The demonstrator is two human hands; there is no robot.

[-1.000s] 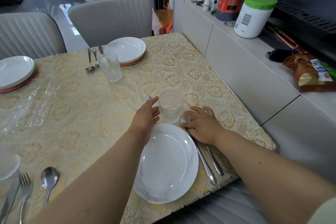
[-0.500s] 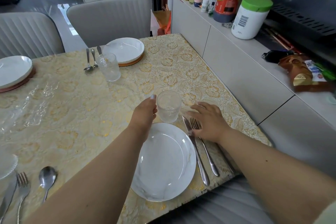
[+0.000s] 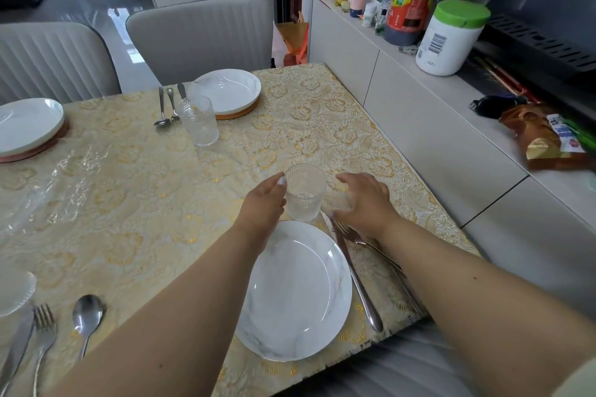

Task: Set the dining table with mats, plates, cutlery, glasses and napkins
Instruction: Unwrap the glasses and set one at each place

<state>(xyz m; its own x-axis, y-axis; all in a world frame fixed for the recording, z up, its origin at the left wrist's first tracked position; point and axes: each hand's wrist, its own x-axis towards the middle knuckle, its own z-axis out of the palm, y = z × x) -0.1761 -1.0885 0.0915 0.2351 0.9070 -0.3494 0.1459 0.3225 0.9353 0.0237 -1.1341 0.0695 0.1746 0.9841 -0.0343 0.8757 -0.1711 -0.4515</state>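
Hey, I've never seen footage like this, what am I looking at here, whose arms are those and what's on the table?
No machine here: a person wears a camera on the head, looking forward and down, so the two bare arms are their own. They are setting a dining table covered in a gold-patterned cloth. The left hand touches the side of a clear drinking glass that stands just beyond a white plate; whether it truly grips it is hard to tell. The right hand hovers with relaxed fingers over the top of a knife and fork lying right of the plate. Further off, another plate sits on a brown mat with its own glass.
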